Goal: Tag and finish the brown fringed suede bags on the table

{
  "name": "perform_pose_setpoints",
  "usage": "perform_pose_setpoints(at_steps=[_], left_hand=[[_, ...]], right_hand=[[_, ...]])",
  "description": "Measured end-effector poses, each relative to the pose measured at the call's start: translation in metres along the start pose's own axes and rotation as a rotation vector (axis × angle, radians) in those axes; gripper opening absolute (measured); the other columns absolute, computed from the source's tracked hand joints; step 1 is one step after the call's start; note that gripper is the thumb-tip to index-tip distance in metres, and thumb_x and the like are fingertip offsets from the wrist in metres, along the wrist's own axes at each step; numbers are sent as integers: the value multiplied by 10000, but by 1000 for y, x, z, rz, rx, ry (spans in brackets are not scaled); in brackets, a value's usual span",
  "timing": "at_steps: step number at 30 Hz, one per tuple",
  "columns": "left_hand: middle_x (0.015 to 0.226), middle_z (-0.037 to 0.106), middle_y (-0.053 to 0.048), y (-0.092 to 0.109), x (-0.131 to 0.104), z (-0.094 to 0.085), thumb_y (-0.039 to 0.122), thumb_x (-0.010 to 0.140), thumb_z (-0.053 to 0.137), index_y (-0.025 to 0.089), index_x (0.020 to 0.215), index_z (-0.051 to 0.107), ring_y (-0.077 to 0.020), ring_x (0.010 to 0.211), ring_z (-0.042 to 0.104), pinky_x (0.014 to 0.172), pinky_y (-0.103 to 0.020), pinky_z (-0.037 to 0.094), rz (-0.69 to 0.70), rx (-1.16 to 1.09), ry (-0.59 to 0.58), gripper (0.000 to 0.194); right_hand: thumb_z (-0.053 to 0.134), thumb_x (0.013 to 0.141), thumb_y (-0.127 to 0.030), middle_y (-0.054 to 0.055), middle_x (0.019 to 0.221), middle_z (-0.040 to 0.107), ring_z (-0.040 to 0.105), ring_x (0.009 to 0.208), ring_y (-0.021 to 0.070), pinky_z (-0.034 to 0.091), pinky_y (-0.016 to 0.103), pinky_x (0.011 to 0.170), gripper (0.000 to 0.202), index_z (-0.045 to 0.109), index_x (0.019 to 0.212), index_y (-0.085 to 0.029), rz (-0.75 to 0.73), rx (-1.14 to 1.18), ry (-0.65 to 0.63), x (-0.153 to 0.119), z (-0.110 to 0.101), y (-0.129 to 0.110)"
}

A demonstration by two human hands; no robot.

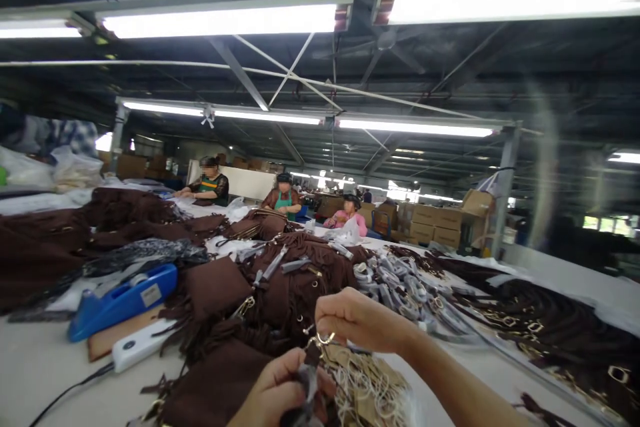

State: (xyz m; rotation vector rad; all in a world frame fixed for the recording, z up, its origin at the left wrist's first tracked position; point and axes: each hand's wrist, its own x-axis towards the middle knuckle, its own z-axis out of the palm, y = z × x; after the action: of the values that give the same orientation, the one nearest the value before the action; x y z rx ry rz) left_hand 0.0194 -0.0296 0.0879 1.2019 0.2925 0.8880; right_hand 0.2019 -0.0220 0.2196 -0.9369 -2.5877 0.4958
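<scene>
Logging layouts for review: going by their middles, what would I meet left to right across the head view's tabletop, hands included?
Blue tape dispenser, left hand, right hand, pile of grey-wrapped pieces, dark straps.

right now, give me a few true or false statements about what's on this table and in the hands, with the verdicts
1. The right hand has its fingers on gold-coloured hardware. True.
2. The left hand is empty. False: the left hand holds a dark strap with greyish wrapping.
3. The tape dispenser is red. False: the tape dispenser is blue.
4. A white device with a black cord lies toward the left of the picture. True.
5. The white cords lie on the far left. False: the white cords are right beside the hands, among tan pieces.
</scene>
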Motion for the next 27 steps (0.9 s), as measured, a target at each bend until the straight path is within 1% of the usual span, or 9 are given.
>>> perform_pose_setpoints(at_steps=[3, 5, 7, 11, 14, 17, 19, 23, 27], left_hand=[[700, 661, -17, -5, -10, -13, 244, 587, 661, 161, 1079, 658, -113, 557, 553, 562, -207, 374, 48, -85, 14, 499], [616, 602, 5, -10, -14, -20, 406, 642, 691, 153, 1058, 657, -116, 524, 532, 551, -219, 381, 65, -100, 37, 488], [537, 526, 21, -14, -17, -24, 617, 714, 651, 135, 920, 671, -108, 479, 484, 539, -228, 376, 52, -30, 97, 524], [547, 492, 31, -18, -26, -24, 683, 739, 642, 136, 816, 668, -97, 495, 414, 543, -221, 354, 80, 201, 341, 553], [582, 479, 32, -17, -30, -22, 656, 775, 622, 147, 892, 700, -124, 563, 435, 580, -228, 375, 203, 395, 555, 528], [635, 525, 6, -15, -29, -24, 596, 842, 574, 168, 949, 719, -161, 629, 493, 645, -246, 431, 345, 590, 715, 465], [669, 576, -13, -15, -28, -27, 541, 884, 542, 183, 968, 728, -182, 659, 539, 677, -255, 462, 399, 724, 748, 413], [830, 691, -61, -19, -27, -38, 437, 935, 492, 211, 1030, 725, -211, 776, 630, 722, -262, 501, 457, 958, 704, 338], [871, 718, -54, -24, -27, -43, 394, 943, 505, 243, 1086, 712, -201, 791, 648, 718, -250, 511, 506, 1077, 688, 293]], right_hand=[[463, 947, -266, -69, 543, 474, 436, 497, 73, 328, 171, 508, 282, 566, 697, -185, -21, 41, 20, 7, 18, 2], [456, 960, -285, -62, 558, 502, 454, 508, 75, 336, 171, 514, 301, 571, 701, -185, -27, 75, 29, 13, 28, 2], [460, 966, -299, -59, 565, 515, 469, 514, 78, 343, 172, 518, 309, 579, 703, -185, -22, 95, 35, 18, 36, 1], [513, 949, -256, -53, 601, 534, 509, 564, 92, 357, 186, 560, 257, 614, 723, -189, -39, 1, 112, 27, 47, 3], [476, 975, -273, 5, 774, 616, 580, 715, 139, 393, 225, 656, 255, 647, 798, -205, 0, -171, 301, 26, 55, 7], [384, 1007, -296, 29, 763, 605, 584, 702, 164, 394, 260, 636, 342, 613, 766, -215, 56, -274, 467, 20, 72, 9], [382, 1005, -286, 25, 723, 605, 579, 663, 168, 376, 273, 599, 350, 576, 719, -227, 55, -281, 488, 17, 88, 10], [426, 978, -247, 24, 708, 633, 589, 648, 179, 345, 293, 579, 304, 540, 696, -233, 87, -269, 472, 15, 119, 13], [448, 954, -219, 22, 708, 644, 600, 654, 172, 344, 282, 586, 278, 528, 687, -226, 133, -257, 506, 15, 126, 15]])
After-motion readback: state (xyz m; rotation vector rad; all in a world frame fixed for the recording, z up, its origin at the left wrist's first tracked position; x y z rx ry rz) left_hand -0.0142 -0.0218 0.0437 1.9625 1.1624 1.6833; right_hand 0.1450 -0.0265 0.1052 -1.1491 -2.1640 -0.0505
